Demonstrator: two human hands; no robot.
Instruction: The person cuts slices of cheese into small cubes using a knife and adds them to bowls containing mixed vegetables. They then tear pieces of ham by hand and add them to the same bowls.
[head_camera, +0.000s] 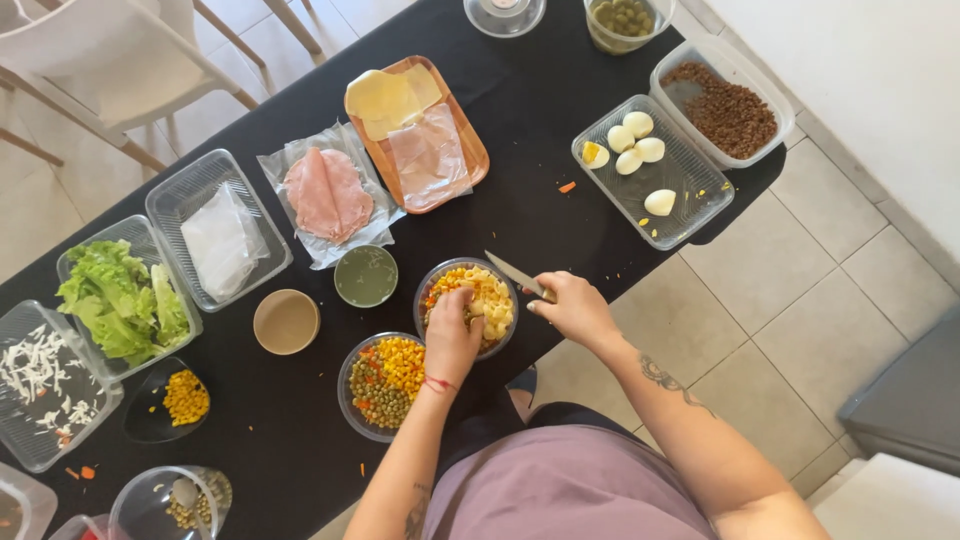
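The left hand (452, 335) hides part of the glass bowl (466, 306). The top edge cuts off a jar (622, 22).

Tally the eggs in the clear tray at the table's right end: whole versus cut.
Whole peeled eggs: 5
Cut egg showing yolk: 1
Total: 6

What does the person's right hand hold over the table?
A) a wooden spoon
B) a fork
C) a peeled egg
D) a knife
D: the right hand grips a knife by its handle, the blade pointing toward the glass bowl of chopped yellow food, where the left hand reaches in; the peeled eggs lie apart in a clear tray.
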